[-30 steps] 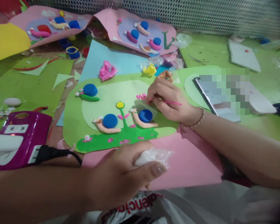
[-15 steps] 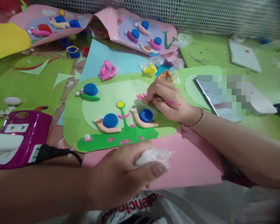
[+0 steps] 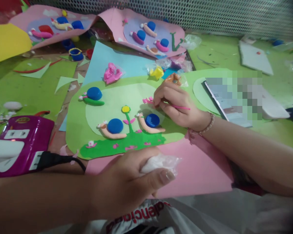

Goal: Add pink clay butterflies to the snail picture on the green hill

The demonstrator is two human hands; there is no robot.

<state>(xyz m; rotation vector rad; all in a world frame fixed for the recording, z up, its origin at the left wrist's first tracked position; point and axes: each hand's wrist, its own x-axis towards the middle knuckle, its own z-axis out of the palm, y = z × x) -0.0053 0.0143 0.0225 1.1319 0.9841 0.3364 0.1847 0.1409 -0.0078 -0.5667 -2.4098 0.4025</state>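
My left hand (image 3: 129, 178) is closed around white modelling clay (image 3: 155, 162) in a clear plastic bag, low over a pink sheet. My right hand (image 3: 173, 104) is pinched, with a thin pink stick (image 3: 180, 107) sticking out from between its fingers. Its fingertips reach a small pink clay shape (image 3: 147, 100) on the green paper picture (image 3: 75, 120); what lies right under them is hidden. Below sit two clay snails with blue bottle-cap shells (image 3: 115, 126), on either side of a yellow clay flower (image 3: 126, 109). A green-bodied snail (image 3: 94, 97) is at upper left.
Bagged pink clay (image 3: 112, 73), yellow clay (image 3: 157, 72) and brown clay (image 3: 173, 79) lie beyond the picture. A phone (image 3: 224, 100) is at right. At left stands a purple power strip (image 3: 42, 130) with a black plug. Other snail pictures (image 3: 117, 26) lean at the back.
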